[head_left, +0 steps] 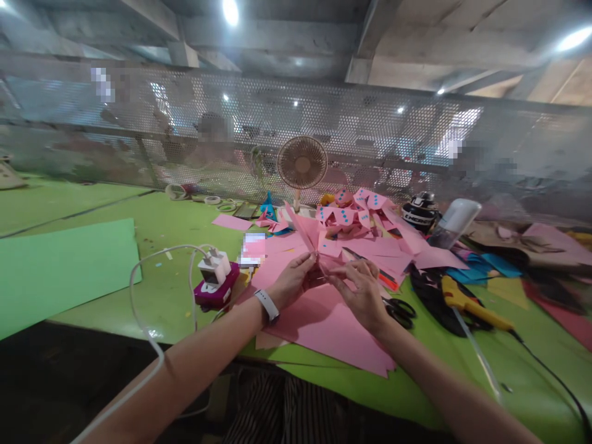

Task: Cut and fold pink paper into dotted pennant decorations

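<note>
A piece of folded pink paper [306, 229] stands up from between my hands, its panels fanned upward. My left hand [296, 279], with a pale band at the wrist, grips its lower end between thumb and fingers. From the other side my right hand [363, 291] pinches the paper's lower edge with thumb and forefinger. The exact fold at the fingertips is too small to make out. Below both hands lie large pink sheets [342, 339]. Black-handled scissors [401, 312] and an orange-red cutter [387, 280] rest close by my right hand.
A yellow glue gun [476, 303] with its cable lies at right, near a clear glue stick [478, 357]. White chargers [214, 268] sit on a purple power block [216, 293], a cable crossing my left forearm. Behind stand a small fan [302, 163] and dotted pink paper pieces [345, 216].
</note>
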Tool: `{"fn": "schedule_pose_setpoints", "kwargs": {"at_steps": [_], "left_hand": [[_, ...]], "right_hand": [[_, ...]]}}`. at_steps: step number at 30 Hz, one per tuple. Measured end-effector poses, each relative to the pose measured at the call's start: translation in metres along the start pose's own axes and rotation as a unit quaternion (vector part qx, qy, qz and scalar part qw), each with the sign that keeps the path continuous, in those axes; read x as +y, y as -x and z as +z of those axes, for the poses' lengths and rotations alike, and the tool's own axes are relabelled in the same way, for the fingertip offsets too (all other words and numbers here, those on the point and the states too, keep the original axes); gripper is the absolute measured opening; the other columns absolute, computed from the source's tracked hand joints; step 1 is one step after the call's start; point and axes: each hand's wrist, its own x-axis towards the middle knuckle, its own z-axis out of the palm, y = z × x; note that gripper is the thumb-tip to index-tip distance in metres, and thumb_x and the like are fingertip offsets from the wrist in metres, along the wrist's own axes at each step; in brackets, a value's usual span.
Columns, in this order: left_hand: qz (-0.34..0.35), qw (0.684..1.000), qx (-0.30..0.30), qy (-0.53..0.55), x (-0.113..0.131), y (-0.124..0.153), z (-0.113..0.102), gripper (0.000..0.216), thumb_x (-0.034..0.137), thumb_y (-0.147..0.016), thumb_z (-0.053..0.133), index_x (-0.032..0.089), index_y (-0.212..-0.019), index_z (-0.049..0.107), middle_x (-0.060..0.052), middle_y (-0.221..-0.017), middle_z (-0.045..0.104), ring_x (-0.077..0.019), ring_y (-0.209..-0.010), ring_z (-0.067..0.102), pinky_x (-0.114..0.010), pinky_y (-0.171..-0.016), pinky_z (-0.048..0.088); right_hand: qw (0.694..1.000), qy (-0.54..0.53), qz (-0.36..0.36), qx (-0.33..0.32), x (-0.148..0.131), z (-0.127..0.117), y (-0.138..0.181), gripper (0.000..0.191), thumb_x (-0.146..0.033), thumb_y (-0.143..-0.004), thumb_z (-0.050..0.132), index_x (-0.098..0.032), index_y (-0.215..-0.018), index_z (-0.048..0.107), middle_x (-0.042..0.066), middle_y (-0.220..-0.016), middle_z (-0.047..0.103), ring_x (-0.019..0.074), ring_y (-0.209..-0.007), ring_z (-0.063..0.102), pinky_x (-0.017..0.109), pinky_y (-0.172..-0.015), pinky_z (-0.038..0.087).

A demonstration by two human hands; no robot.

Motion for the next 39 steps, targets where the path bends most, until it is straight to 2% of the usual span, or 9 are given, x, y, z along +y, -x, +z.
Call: {"fn": "schedule_pose_setpoints", "kwargs": {"at_steps": [7, 19, 26, 39], "left_hand": [[0.013, 0.999, -0.035, -0.020, -0.0013, 0.0044, 0.0064, 0.021, 0.033, -0.079, 0.067, 0.014, -0.083, 0.059, -0.003, -0.080, 0.066, -0.0155, -0.078, 0.064, -0.036, -0.086, 0.047], [0.004, 0.999, -0.027, -0.042, -0.0035, 0.0023, 0.0027, 0.021, 0.034, -0.082, 0.063, 0.015, -0.089, 0.062, -0.006, -0.087, 0.068, -0.0177, -0.081, 0.064, -0.037, -0.084, 0.047], [0.002, 0.999, -0.034, -0.035, -0.0005, 0.0052, 0.0077, 0.026, 0.039, -0.082, 0.062, 0.015, -0.092, 0.063, -0.009, -0.092, 0.069, -0.0193, -0.083, 0.065, -0.038, -0.086, 0.046], [-0.001, 0.998, -0.027, -0.053, -0.0013, 0.0058, 0.0084, 0.029, 0.041, -0.082, 0.062, 0.014, -0.094, 0.063, -0.011, -0.096, 0.068, -0.0222, -0.089, 0.065, -0.043, -0.090, 0.044]], "right_hand": [[1.000, -0.003, 0.018, 0.006, 0.0016, 0.0019, 0.0004, 0.011, -0.032, -0.086, 0.058, -0.025, -0.082, 0.066, -0.001, -0.077, 0.068, 0.0167, -0.080, 0.056, 0.038, -0.088, 0.026], [0.998, -0.029, 0.048, -0.030, 0.0032, 0.0005, -0.0020, 0.011, -0.034, -0.084, 0.059, -0.025, -0.086, 0.066, 0.000, -0.081, 0.069, 0.0186, -0.083, 0.056, 0.038, -0.089, 0.028], [0.994, -0.053, 0.082, -0.045, 0.0037, 0.0000, -0.0034, 0.021, -0.036, -0.084, 0.059, -0.022, -0.100, 0.059, -0.001, -0.072, 0.068, 0.0217, -0.087, 0.055, 0.040, -0.091, 0.027], [0.993, -0.056, 0.077, -0.067, 0.0053, 0.0018, -0.0016, 0.023, -0.037, -0.086, 0.056, -0.024, -0.105, 0.056, 0.000, -0.074, 0.067, 0.0227, -0.090, 0.055, 0.041, -0.089, 0.029]]}}
